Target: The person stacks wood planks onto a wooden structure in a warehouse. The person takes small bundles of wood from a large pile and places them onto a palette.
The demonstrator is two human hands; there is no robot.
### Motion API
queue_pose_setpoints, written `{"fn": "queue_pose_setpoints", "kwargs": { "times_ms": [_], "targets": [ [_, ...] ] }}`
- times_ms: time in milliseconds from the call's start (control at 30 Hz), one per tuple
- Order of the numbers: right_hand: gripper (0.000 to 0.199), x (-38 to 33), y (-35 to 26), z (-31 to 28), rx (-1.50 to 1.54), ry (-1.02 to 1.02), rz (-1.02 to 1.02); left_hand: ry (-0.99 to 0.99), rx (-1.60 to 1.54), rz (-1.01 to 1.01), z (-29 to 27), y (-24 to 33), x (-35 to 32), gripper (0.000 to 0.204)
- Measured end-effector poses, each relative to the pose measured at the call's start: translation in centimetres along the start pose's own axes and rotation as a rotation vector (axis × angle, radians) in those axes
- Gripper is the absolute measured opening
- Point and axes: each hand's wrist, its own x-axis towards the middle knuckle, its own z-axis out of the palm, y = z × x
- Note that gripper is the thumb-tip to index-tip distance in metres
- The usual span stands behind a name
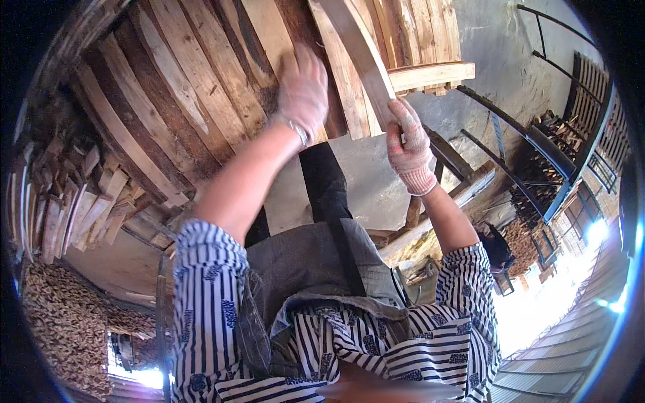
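My right hand (410,144), in a pale knitted glove with a reddish cuff, is closed round the near end of a long wooden board (359,50). The board rises away from me, above the other boards, and its far end leaves the top of the view. My left hand (302,97), gloved too and blurred by motion, reaches over a row of wooden planks (195,74) with its fingers stretched out flat. Nothing shows in its grip; whether it touches the planks I cannot tell. Some planks are pale, others have dark bark-brown strips.
A short pale board (433,75) lies across the planks at the right. Stacked wood pieces (74,211) stand at the left, above a large heap of small wood bits (64,322). Metal frames (554,158) and more piled wood are at the right, beyond the grey floor (490,60).
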Motion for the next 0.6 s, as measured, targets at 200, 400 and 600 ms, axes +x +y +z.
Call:
{"fn": "queue_pose_setpoints", "kwargs": {
  "times_ms": [200,400,600],
  "targets": [
    [0.051,0.2,-0.2,-0.4,0.013,0.023,0.022,-0.125,-0.107,0.350,1.2,6.9,-5.1,0.039],
    [0.048,0.1,1.0,-0.3,0.093,0.055,0.117,0.030,-0.009,0.515,-2.0,-2.7,1.1,0.014],
    [0.045,1.0,1.2,-1.0,0.096,0.088,0.071,-0.080,0.037,0.642,-0.2,-4.0,3.0,0.022]
  ]
}}
